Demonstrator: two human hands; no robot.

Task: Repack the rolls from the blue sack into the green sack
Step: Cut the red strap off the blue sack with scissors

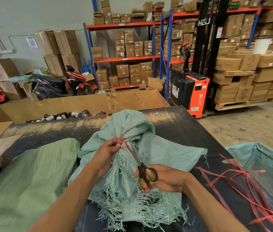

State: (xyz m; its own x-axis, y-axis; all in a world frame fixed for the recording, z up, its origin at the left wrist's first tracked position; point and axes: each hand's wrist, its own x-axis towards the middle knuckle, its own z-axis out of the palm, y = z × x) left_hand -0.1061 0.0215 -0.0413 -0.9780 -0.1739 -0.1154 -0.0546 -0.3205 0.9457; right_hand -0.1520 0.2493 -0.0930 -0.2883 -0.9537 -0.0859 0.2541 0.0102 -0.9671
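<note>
While L hand (110,151) pinches red tie (122,139), R hand (164,180) holds scissors (142,166).

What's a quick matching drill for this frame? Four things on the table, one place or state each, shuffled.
Things:
1. scissors
2. red tie
3. green sack
4. loose red straps

Places or states:
A. lying flat at the left of the table
B. held in the right hand, blades pointing at the knot
C. strewn across the right of the table
D. knotted round the neck of the blue sack, pinched by the left hand

Pairs: 1-B, 2-D, 3-A, 4-C
</note>
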